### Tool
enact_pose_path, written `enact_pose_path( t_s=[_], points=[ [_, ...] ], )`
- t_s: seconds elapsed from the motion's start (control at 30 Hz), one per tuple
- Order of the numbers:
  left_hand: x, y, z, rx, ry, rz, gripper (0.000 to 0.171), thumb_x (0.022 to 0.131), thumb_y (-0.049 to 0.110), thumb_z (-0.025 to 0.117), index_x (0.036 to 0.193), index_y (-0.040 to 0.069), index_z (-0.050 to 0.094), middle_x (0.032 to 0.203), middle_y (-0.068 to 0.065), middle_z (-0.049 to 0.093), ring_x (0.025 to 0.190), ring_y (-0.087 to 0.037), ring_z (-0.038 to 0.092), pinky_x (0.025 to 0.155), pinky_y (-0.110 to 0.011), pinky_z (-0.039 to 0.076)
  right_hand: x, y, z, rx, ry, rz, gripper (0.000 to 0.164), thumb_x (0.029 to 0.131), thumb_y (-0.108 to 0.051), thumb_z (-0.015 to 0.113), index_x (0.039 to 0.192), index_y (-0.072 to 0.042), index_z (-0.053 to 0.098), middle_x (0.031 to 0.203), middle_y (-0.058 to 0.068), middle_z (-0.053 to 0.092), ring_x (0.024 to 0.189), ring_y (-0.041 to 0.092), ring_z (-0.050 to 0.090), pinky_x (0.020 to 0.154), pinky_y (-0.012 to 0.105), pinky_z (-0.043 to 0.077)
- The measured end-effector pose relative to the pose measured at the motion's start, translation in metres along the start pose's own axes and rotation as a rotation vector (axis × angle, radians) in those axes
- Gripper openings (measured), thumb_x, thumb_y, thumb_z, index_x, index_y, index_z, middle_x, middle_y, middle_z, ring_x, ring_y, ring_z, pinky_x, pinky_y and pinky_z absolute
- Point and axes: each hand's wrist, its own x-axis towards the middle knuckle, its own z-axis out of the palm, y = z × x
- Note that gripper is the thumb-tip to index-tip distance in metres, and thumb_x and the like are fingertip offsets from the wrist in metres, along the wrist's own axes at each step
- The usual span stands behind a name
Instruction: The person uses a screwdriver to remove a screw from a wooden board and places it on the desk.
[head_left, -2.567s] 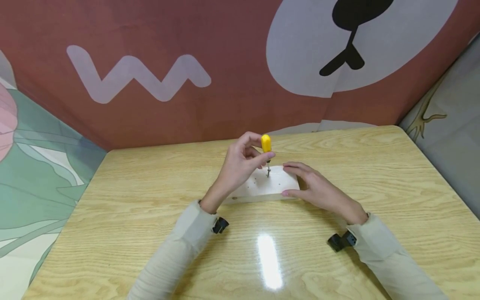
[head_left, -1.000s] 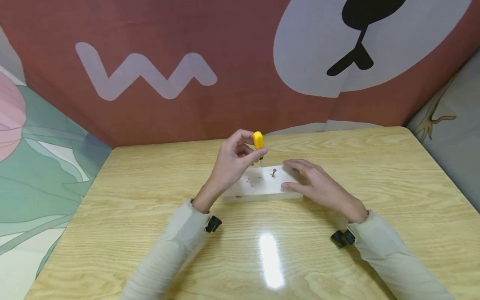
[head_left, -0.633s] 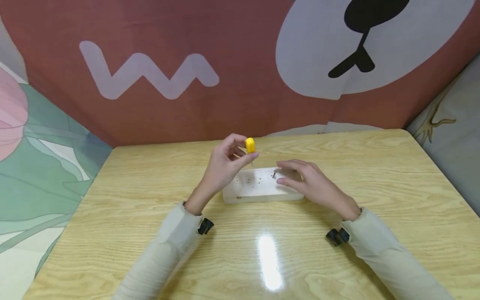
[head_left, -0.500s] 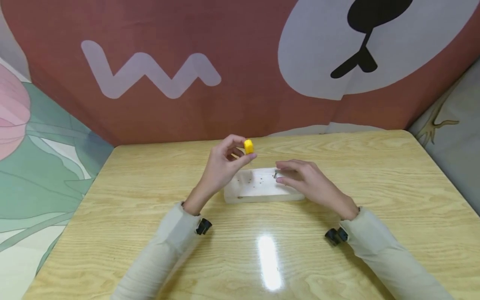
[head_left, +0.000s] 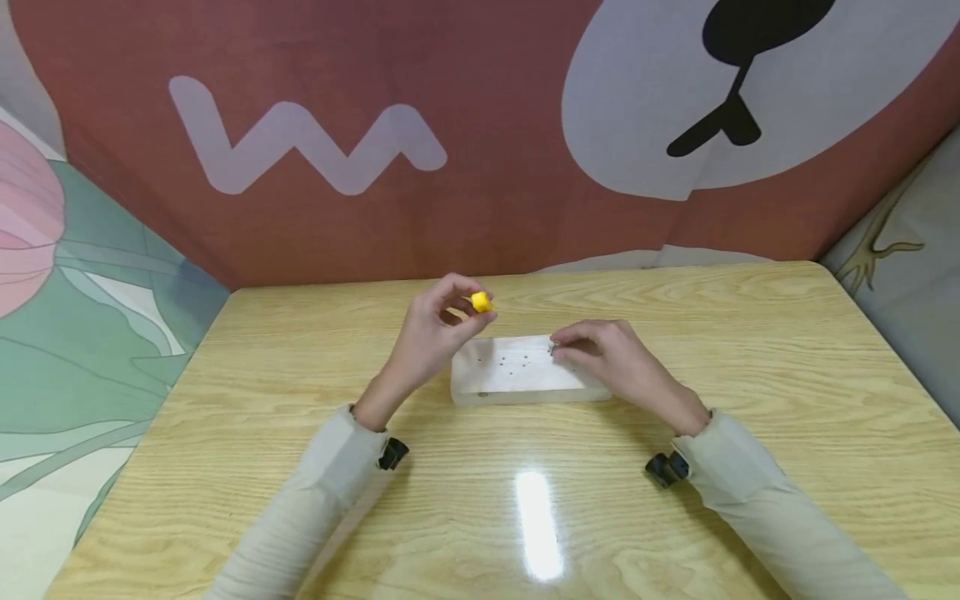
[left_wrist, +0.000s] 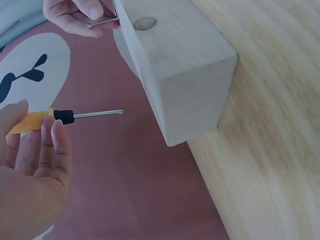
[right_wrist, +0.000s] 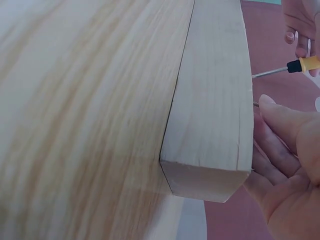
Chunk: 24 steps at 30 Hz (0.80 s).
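Note:
My left hand (head_left: 427, 337) holds a screwdriver (head_left: 482, 302) by its yellow handle, up and left of a pale wooden block (head_left: 491, 380). In the left wrist view the screwdriver's bare metal shaft (left_wrist: 97, 114) points toward the block's drilled face, apart from it. A screw (left_wrist: 103, 22) stands up out of that face, slightly tilted, most of its length showing. The thumb and fingertips of my right hand (head_left: 622, 362) pinch about the screw, near the block's right part. Several small dark holes dot the block's top to the left of the screw.
The block lies on a wood-grain table (head_left: 300, 500) near its far side. Behind the table hangs a reddish-brown printed cloth (head_left: 480, 217), with a green and pink one (head_left: 97, 333) at the left. Black cameras sit on both sleeves.
My left hand has drawn the screwdriver off the screw, leftward, tipping its handle end toward the head camera. The right hand has left the block's right end, its fingers coming together at the screw.

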Motion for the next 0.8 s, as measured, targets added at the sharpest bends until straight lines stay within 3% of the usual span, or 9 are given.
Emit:
enact_pose_path(
  t_s=[0.43,0.8],
  points=[
    [-0.005,-0.005,-0.008,0.018,0.002,-0.016,0.022,0.086,0.004,0.076,0.105,0.003,0.064,0.098,-0.011,0.071,0.084,-0.024,0.069,0.065,-0.024,0.056,-0.001,-0.004,0.0,-0.028,-0.009,0.04,0.013,0.092,-0.012,0.071,0.103,-0.006,0.076,0.097,0.005,0.077,0.088,0.017,0.073,0.078,0.033,0.06],
    [-0.01,-0.01,-0.019,0.041,0.023,-0.032,0.023,0.087,0.004,0.075,0.106,0.003,0.063,0.107,-0.014,0.073,0.09,-0.023,0.07,0.066,-0.022,0.056,-0.001,-0.005,-0.002,0.063,-0.005,0.074,0.017,0.096,-0.014,0.066,0.108,-0.004,0.072,0.099,0.006,0.077,0.093,0.021,0.073,0.081,0.036,0.06]
  ],
)
